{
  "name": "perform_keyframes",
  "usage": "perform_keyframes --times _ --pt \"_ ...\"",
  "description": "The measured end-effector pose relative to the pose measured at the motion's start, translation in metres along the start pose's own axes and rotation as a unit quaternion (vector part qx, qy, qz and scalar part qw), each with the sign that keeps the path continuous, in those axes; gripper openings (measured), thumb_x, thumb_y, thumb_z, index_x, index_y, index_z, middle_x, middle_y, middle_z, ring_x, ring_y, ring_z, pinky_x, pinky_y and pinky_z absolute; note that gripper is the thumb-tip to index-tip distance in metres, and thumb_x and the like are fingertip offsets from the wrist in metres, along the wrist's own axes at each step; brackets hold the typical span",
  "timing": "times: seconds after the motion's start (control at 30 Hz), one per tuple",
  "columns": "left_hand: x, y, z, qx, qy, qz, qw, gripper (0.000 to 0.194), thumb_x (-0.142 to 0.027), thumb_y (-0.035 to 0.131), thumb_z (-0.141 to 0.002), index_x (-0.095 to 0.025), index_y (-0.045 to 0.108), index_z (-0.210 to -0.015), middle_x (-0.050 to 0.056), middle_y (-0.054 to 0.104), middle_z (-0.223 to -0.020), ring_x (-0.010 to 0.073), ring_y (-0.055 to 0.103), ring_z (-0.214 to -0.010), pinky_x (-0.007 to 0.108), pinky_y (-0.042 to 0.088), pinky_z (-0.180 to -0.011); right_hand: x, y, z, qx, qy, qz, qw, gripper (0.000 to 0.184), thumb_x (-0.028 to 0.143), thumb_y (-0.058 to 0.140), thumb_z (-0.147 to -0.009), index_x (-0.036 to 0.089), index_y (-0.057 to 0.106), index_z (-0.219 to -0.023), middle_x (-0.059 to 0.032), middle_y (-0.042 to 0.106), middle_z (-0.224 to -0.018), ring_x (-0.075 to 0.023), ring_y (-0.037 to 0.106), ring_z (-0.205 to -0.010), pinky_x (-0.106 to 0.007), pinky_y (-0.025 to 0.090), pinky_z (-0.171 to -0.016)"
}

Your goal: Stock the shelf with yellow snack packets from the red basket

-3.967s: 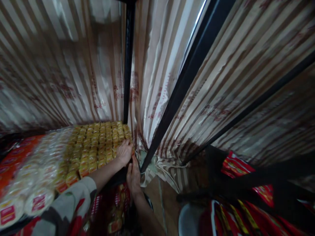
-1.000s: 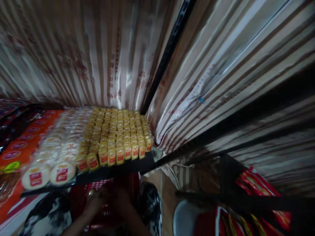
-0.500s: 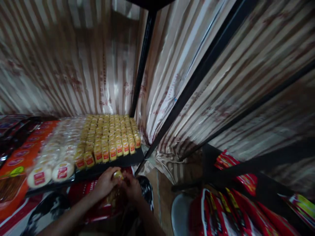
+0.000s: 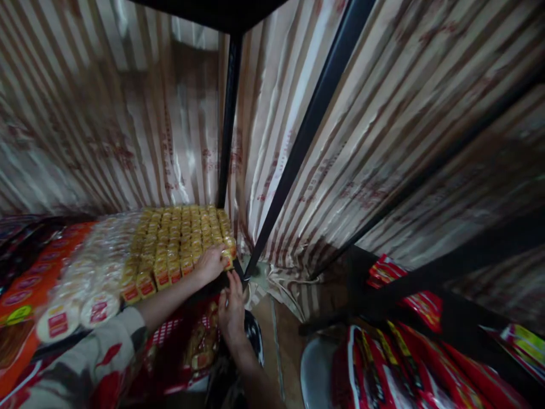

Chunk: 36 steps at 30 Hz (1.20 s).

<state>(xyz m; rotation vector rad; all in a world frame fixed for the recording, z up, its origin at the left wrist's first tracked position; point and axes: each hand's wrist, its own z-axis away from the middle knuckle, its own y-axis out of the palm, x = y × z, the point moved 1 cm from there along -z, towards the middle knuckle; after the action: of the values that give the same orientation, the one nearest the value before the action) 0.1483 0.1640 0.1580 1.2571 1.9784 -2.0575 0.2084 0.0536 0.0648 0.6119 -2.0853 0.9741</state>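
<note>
My left hand (image 4: 212, 264) is closed on a small yellow wrapped cake (image 4: 229, 261) at the front right end of the packed rows. Just below it is my right hand (image 4: 232, 312), its fingers stretched upward with the tips close under that cake; whether they touch it I cannot tell. Many matching yellow wrapped cakes (image 4: 174, 238) stand in tight rows on a black shelf. Beneath the shelf edge, a red basket (image 4: 164, 335) holds more yellow wrapped pieces (image 4: 203, 343), partly in shadow.
Round white wrapped cakes (image 4: 100, 309) and orange packs (image 4: 32, 278) lie left of the rows. A black post (image 4: 293, 162) rises beside the right hand. A striped curtain (image 4: 170, 125) hangs behind. At right are red packets (image 4: 395, 363) and a pale rounded stool-like object (image 4: 317, 372).
Both hands dipped to the red basket, then came up with a yellow wrapped cake between them. Now the left hand has carried it forward to the right end of the rows.
</note>
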Motion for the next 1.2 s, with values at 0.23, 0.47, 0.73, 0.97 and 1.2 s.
perform_keyframes --times 0.23,0.47,0.73,0.97,1.2 --pt "-0.012 0.018 -0.027 0.032 0.027 -0.053 0.998 0.026 -0.015 0.047 -0.080 -0.015 0.056 -0.104 0.009 0.059 -0.107 0.0181 0.056 -0.099 0.027 0.044 -0.085 -0.009 0.006 -0.007 -0.004 -0.003 0.049 0.999 0.046 0.013 0.034 -0.083 0.006 0.045 -0.127 -0.0191 0.038 -0.137 -0.0234 0.035 -0.128 -0.043 0.038 -0.101" --pt "-0.006 0.034 -0.037 0.036 0.024 -0.069 0.997 0.026 -0.016 0.044 -0.081 -0.015 0.057 -0.104 0.010 0.051 -0.110 0.0169 0.058 -0.091 0.027 0.047 -0.078 -0.020 0.017 -0.015 0.008 0.023 0.053 0.998 0.051 0.011 0.033 -0.082 0.004 0.040 -0.131 -0.0192 0.034 -0.140 -0.0240 0.033 -0.129 -0.041 0.040 -0.100" --pt "-0.001 0.040 -0.041 0.030 0.027 -0.122 0.992 0.024 -0.016 0.042 -0.081 -0.018 0.054 -0.103 0.008 0.048 -0.108 0.0145 0.058 -0.080 0.026 0.048 -0.071 -0.024 0.023 -0.028 0.026 0.019 0.068 0.997 0.057 0.007 0.033 -0.078 0.000 0.033 -0.135 -0.0195 0.030 -0.142 -0.0240 0.024 -0.133 -0.042 0.033 -0.105" --pt "-0.002 0.038 -0.024 -0.036 0.045 -0.039 0.998 0.024 -0.023 0.039 -0.086 -0.019 0.051 -0.106 0.006 0.046 -0.107 0.0146 0.057 -0.088 0.028 0.050 -0.077 -0.037 0.028 -0.031 0.015 0.006 0.077 0.997 0.059 0.005 0.034 -0.075 0.002 0.036 -0.134 -0.0188 0.032 -0.140 -0.0241 0.028 -0.131 -0.042 0.034 -0.104" --pt "0.013 0.063 0.010 0.005 0.076 -0.025 0.997 0.036 -0.015 0.034 -0.086 -0.020 0.052 -0.116 0.005 0.056 -0.108 0.0138 0.054 -0.102 0.026 0.045 -0.093 -0.053 0.041 -0.031 0.022 -0.014 0.135 0.991 0.057 0.010 0.039 -0.080 0.005 0.031 -0.136 -0.0194 0.039 -0.136 -0.0248 0.035 -0.126 -0.042 0.041 -0.098"
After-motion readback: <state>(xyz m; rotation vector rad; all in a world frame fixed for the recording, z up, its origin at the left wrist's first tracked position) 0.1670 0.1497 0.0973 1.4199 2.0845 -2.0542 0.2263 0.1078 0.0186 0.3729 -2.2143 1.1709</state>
